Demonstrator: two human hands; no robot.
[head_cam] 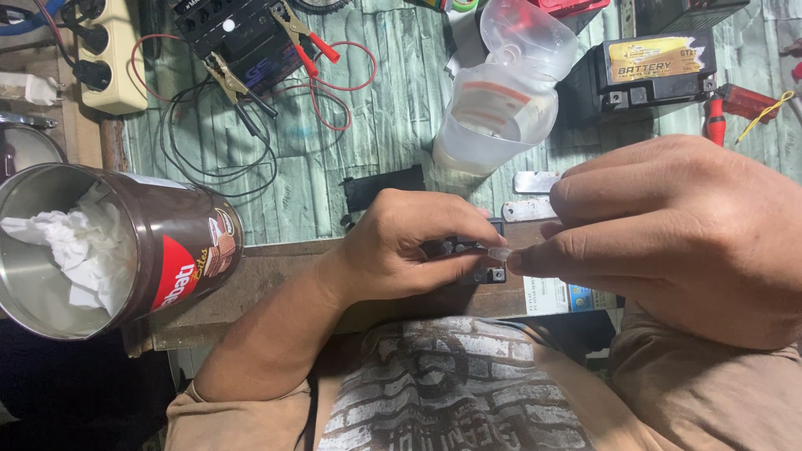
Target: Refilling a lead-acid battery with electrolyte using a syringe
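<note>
My left hand [409,246] is closed around a small black part with metal terminals [489,271], held just above the front edge of the bench. My right hand [668,234] pinches a small clear plastic piece [499,253] between thumb and forefinger and presses it against that black part. Both hands meet at the middle of the view, over my lap. Most of the black part is hidden by my left fingers.
A brown tin [167,250] stuffed with white tissue lies at left. A clear plastic jug [501,100] stands behind the hands, a black battery [652,71] at back right, clip leads with red and black wires [276,75] and a power strip [109,50] at back left.
</note>
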